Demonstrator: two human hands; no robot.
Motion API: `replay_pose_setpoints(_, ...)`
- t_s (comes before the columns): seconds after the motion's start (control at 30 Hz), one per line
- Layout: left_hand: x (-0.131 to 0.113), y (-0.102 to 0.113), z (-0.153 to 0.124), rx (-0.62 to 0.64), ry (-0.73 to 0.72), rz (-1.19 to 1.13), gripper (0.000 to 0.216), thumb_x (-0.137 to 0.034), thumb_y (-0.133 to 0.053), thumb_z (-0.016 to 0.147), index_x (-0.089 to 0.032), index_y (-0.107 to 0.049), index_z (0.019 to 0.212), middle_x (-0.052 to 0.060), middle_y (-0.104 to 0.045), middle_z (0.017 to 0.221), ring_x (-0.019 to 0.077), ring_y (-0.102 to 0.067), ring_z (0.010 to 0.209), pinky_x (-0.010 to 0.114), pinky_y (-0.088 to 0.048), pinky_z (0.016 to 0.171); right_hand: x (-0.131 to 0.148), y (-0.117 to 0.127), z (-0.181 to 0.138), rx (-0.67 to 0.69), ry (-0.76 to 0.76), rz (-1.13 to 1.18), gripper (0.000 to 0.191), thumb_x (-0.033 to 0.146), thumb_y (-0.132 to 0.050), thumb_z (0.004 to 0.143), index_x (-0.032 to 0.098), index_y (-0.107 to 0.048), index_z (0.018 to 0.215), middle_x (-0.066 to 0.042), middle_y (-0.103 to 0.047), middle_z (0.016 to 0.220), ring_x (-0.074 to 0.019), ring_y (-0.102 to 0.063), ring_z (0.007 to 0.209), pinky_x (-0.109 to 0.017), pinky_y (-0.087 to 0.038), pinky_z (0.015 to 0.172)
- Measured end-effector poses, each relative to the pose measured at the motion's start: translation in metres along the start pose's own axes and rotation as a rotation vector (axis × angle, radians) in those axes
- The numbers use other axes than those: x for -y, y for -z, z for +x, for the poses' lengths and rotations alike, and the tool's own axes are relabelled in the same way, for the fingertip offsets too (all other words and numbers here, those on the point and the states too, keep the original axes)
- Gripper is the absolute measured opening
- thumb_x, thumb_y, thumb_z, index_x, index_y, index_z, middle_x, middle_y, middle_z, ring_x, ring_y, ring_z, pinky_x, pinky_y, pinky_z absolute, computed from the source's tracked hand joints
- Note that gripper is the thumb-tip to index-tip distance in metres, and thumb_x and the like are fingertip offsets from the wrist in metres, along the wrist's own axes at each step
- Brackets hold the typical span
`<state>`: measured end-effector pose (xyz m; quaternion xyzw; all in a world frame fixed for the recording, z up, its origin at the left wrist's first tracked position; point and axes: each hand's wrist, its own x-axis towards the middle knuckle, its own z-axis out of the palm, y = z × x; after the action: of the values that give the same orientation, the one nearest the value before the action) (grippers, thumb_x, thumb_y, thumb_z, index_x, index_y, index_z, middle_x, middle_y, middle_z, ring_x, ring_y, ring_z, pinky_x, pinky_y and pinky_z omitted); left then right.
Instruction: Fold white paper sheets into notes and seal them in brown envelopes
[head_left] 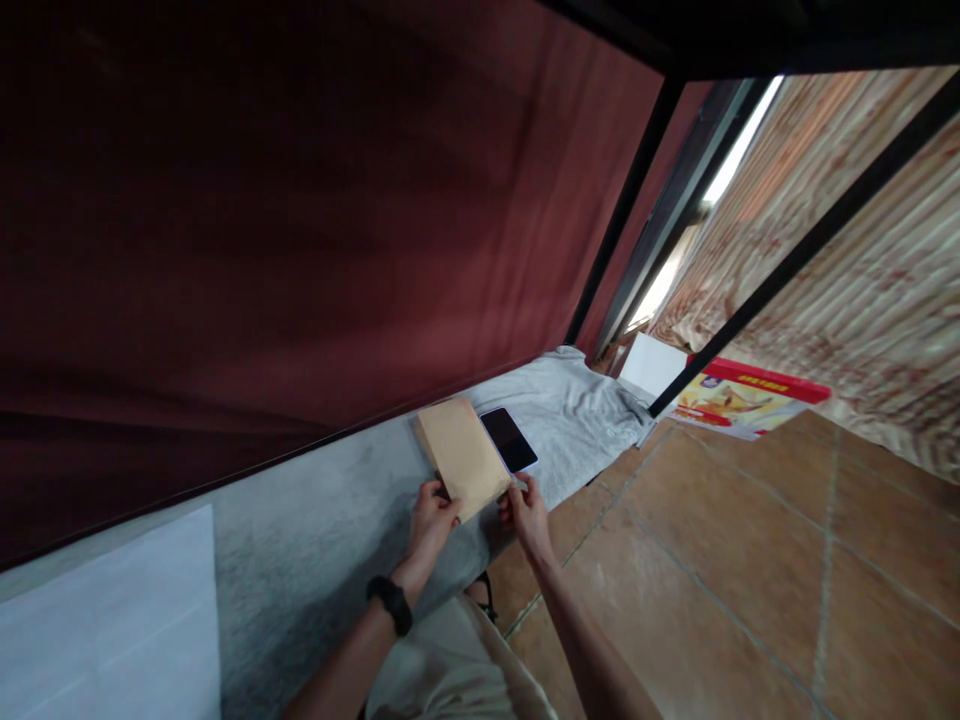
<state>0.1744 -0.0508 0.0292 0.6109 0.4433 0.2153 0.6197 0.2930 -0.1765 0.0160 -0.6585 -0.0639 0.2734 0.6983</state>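
A tan paper envelope or thin packet [463,452] rests on the grey cloth-covered bench in front of me. My left hand [433,515] pinches its near left corner, with a dark wristband [390,604] on that wrist. At the near right corner, my right hand [526,510] grips the same packet between thumb and fingers. A phone [509,440] with a dark screen and pale edge lies flat just right of the packet, beyond my right hand. Whether the packet contains anything is hidden.
White paper [112,620] lies at the bench's left end. A crumpled grey cloth [577,410] covers its right end, near black metal posts [626,210]. Behind hangs a dark red curtain [360,220]. A colourful printed box [742,400] stands on the tiled floor [720,540].
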Motion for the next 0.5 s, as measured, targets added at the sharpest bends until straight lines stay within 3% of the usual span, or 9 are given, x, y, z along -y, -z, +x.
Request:
replay_pose_setpoints(0.33, 0.01, -0.007, 0.002, -0.028, 0.008, 0.154, 0.038, -0.022, -0.065, 0.081, -0.019, -0.05, 0.116, -0.007, -0.062, 0.062, 0.0141, -0.061, 0.054, 0.022, -0.041, 0.053, -0.005, -0.003, 0.007, 0.039, -0.003, -0.137, 0.068, 0.059, -0.064, 0.079, 0.015, -0.056, 0.13, 0.004, -0.062, 0.066, -0.0135, -0.053, 0.048, -0.022, -0.042, 0.039)
replay_pose_setpoints(0.5, 0.006, -0.001, -0.002, -0.03, 0.02, 0.181, 0.044, -0.034, -0.065, 0.086, -0.018, -0.051, 0.124, -0.003, -0.066, 0.07, 0.0173, -0.066, 0.059, 0.026, -0.046, 0.056, -0.008, 0.005, 0.008, 0.064, 0.045, -0.176, 0.071, 0.058, -0.06, 0.084, 0.014, -0.052, 0.139, 0.003, -0.064, 0.067, -0.0148, -0.053, 0.047, -0.025, -0.043, 0.042)
